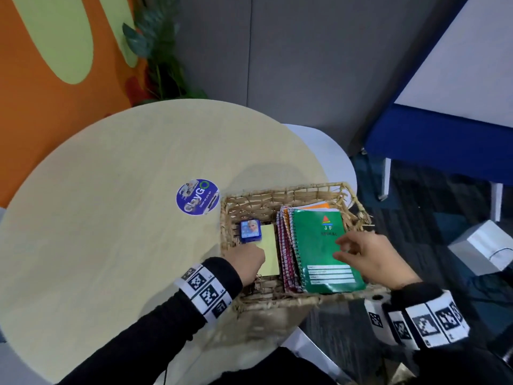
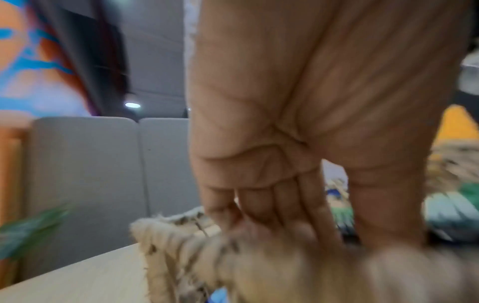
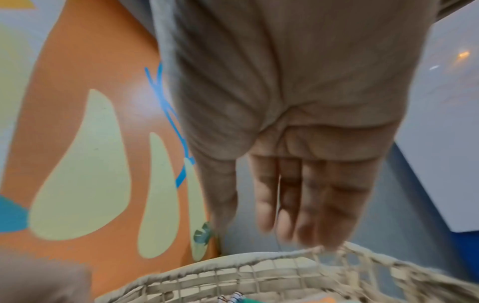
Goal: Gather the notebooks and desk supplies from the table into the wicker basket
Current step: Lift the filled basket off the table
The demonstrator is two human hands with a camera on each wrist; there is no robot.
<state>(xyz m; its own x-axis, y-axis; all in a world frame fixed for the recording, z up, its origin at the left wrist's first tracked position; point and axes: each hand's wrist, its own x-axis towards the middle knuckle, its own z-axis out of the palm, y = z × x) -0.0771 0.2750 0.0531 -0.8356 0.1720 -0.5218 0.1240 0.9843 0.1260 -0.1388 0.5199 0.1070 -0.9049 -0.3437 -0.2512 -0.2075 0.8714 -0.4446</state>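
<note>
1. The wicker basket (image 1: 283, 201) is seen on the right-hand part of the round pale table (image 1: 111, 218), with its right end reaching past the table's edge.
2. A stack of spiral notebooks is held in the right half of the basket; the green notebook (image 1: 322, 245) lies on top, with checked and orange covers showing beneath and beside it.
3. In the left half, a yellow sticky-note pad (image 1: 270, 243) lies flat, and a small blue box with a cartoon picture (image 1: 250, 230) is set just beside its far left corner.
4. The left hand (image 1: 247, 263) is lowered into the basket over the near end of the yellow pad; in the left wrist view its fingers (image 2: 293, 207) are stretched downward, and nothing is seen held in them.
5. The right hand (image 1: 369, 259) is spread above the green notebook with fingers extended and slightly apart; whether the cover is touched cannot be told. In the right wrist view the palm is flat and nothing is held.
6. A round blue sticker (image 1: 197, 196) is fixed to the table just left of the basket.
7. A green plant (image 1: 161, 51) stands beyond the table against the orange wall (image 1: 27, 107).
</note>
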